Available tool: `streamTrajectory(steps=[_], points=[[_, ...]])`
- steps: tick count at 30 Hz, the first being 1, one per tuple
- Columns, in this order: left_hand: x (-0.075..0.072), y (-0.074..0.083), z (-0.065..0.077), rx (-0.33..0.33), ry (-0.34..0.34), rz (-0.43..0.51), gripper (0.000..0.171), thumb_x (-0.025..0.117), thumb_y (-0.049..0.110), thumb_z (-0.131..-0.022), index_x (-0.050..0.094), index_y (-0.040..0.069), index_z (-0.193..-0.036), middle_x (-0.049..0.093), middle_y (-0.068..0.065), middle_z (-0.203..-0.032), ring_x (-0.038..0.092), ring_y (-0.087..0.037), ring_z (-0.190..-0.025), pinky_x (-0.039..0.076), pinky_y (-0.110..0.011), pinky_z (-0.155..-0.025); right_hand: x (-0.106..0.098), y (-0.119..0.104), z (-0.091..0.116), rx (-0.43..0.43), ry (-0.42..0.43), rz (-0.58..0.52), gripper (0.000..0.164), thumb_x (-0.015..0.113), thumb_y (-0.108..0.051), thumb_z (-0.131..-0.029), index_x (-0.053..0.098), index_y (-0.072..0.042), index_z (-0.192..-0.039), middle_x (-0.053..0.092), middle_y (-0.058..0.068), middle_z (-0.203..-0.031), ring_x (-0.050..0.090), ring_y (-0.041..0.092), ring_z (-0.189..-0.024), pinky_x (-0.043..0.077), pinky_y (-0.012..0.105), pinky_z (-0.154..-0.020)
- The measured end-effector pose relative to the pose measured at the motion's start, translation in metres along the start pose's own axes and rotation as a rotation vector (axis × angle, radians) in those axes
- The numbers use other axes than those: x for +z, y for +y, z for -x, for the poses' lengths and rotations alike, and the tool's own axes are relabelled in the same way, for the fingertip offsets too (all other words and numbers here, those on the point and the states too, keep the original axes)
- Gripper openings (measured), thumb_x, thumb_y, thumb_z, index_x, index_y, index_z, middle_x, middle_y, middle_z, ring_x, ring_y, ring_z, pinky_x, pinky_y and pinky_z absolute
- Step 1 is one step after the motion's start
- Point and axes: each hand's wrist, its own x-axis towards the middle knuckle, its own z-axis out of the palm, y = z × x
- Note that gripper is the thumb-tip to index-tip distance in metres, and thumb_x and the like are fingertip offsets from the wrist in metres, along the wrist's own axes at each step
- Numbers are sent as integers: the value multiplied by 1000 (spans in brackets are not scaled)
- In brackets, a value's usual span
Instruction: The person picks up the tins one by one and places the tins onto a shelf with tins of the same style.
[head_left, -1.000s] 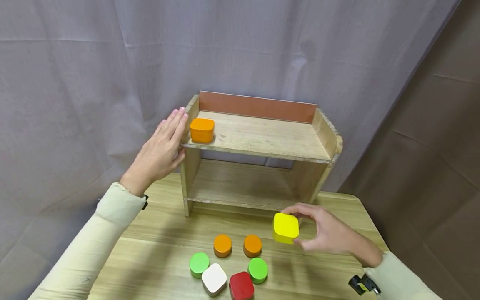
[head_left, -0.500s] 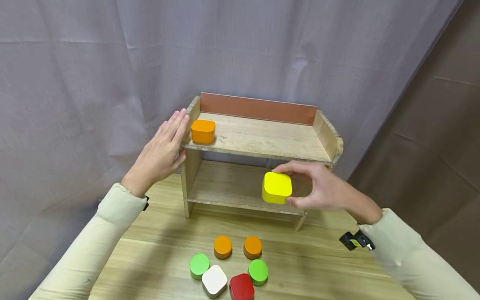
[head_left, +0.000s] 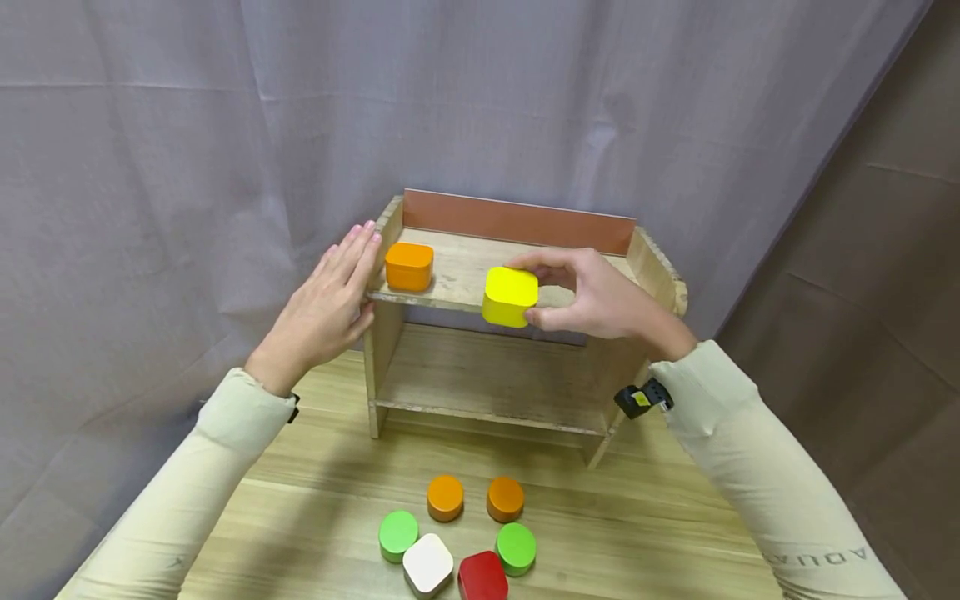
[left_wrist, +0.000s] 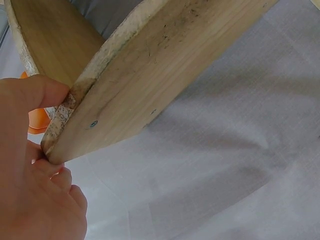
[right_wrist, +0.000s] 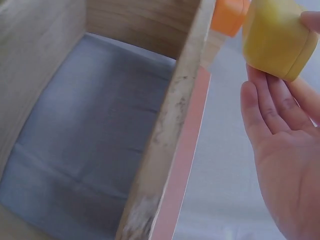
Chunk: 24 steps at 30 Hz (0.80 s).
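Observation:
Between the thumb and fingers of my right hand is a yellow rounded-square block, held at the front edge of the wooden shelf's upper board. In the right wrist view the yellow block has a seam, and the thumb is partly cut off. My left hand rests against the shelf's left side panel with straight fingers. The left wrist view shows that thumb at the front edge of the side panel. An orange rounded-square block sits at the left end of the upper board.
On the table before the shelf lie two orange round blocks, two green round blocks, a white square block and a red square block. A grey curtain hangs behind; a brownish one stands right.
My right hand has lifted the yellow block from low over the table up and leftward to the upper board. My left hand has stayed at the shelf's left side.

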Motion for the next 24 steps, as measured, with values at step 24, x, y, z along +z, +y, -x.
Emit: streamTrajectory(steps=[24], points=[[1,6,-4,-2,-25,-5,93,70,11,-94,16,-1,-168,13,-17,-179,20,-37,-165,25,-57,-133,12,32,-45,123,36,-126,52,73,-6,-89,66,-10,-141,69,10,-137,70,25,-119,57,41,-110]])
